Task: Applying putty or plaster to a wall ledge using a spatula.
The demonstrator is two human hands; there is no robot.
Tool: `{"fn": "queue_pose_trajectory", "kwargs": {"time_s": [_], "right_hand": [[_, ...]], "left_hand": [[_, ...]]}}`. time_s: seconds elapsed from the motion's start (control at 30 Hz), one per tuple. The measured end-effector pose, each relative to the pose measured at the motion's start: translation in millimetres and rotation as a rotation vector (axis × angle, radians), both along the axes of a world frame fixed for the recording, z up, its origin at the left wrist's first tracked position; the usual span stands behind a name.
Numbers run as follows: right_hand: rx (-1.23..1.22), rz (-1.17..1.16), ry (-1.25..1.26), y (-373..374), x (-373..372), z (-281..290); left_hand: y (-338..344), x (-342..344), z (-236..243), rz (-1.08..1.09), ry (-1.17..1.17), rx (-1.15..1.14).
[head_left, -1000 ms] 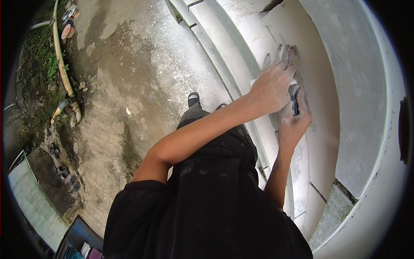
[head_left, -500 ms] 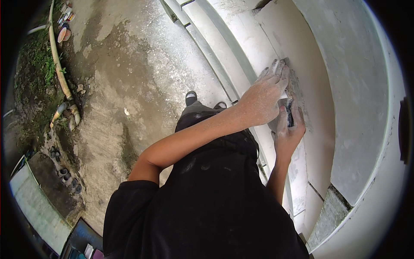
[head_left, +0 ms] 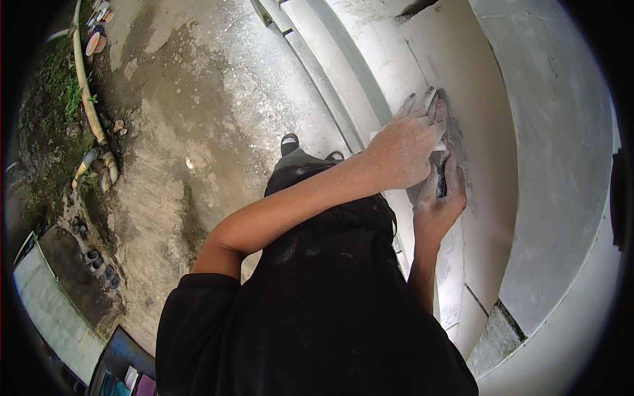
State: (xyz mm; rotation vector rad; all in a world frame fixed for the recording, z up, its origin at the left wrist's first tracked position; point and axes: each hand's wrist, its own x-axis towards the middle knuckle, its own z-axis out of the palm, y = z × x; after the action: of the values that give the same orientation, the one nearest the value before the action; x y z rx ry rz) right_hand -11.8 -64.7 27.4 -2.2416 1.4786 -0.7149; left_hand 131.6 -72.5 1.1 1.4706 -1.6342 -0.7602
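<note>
My left hand point(head_left: 408, 146), dusted with pale powder, reaches across with its fingers stretched out and lying flat against the white plastered surface point(head_left: 485, 178). Just below it, my right hand point(head_left: 439, 204) is closed around a dark-handled tool point(head_left: 441, 179). A light part of that tool shows between the two hands, but its working end is hidden under my left hand, so its exact kind is unclear. Grey smudges mark the white surface beside my fingers.
A grey slab point(head_left: 561, 165) curves along the right. Stepped white ledges point(head_left: 330, 72) run beside my legs. Rough concrete ground point(head_left: 158, 132) spreads to the left, with a pipe point(head_left: 89, 99), several shoes point(head_left: 99, 264) and a pale panel point(head_left: 59, 310).
Both hands stay at nearly the same place, with my left hand shifted slightly and its fingers a little more spread. The view has turned a little.
</note>
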Motion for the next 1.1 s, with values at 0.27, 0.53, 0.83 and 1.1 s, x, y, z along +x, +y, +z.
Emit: {"fn": "queue_pose_trajectory", "kwargs": {"time_s": [0.27,0.53,0.83,1.1], "right_hand": [[-0.039,-0.024,-0.007,7.5,5.2,-5.0],[-0.028,-0.032,-0.008,3.2,6.7,-4.4],[0.005,-0.093,-0.047,10.4,16.1,-6.5],[-0.002,-0.09,-0.034,13.3,16.5,-1.8]], "left_hand": [[1.6,8.5,-0.8,-0.012,-0.022,0.033],[-1.1,8.6,2.5,-0.006,-0.054,-0.002],[-5.1,7.4,-4.6,0.034,-0.068,-0.05],[-1.1,2.5,-13.5,0.011,-0.052,-0.045]]}}
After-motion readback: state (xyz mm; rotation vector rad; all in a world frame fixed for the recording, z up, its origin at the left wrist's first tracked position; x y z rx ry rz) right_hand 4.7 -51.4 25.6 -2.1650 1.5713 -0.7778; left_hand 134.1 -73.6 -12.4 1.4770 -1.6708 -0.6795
